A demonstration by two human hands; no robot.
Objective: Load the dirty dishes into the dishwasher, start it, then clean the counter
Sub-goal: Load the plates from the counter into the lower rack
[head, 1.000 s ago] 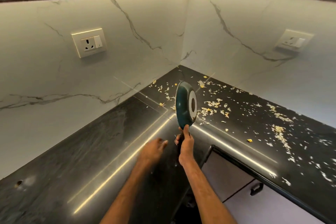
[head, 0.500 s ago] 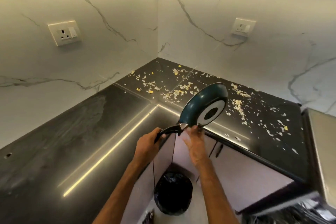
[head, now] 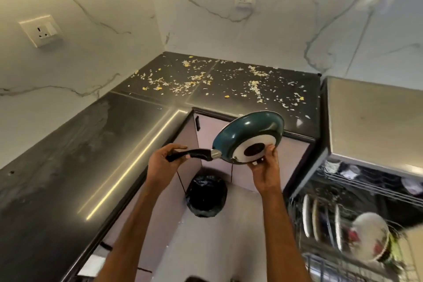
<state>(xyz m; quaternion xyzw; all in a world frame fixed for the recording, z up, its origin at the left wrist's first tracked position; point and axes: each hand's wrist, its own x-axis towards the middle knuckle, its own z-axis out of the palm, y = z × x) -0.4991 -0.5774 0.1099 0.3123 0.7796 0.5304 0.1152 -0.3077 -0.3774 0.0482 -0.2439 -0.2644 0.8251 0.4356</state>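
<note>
The dishwasher rack [head: 343,256] is near, on the right, and it looks full. White plates [head: 305,218] stand in a row and a flowery bowl [head: 372,237] sits just beside them. I think the pan [head: 247,130] could bump them on the way in, because its black handle [head: 194,154] is long and may catch on the wires. A little farther, low on the floor, stands a bin with a black bag [head: 204,194]. The pan is tipped up on its side over that spot. If any food is inside it, bits could drop and miss the bin, though I cannot see inside the pan. The pan could also slip, since one side is held only by its edge.

Now the hands. The left hand [head: 163,158] has its fingers curled round the black handle. The right hand [head: 266,167] holds the near edge of the pan, with a fingertip up on the white bottom. So the pan hangs in the air between the two hands, a bit above them and to the right of the left hand. Its bottom faces the person.

Behind the pan is the dark counter [head: 68,167]. Its far corner is messy — food scraps [head: 194,82] lie all over it, well apart from the pan.
</note>
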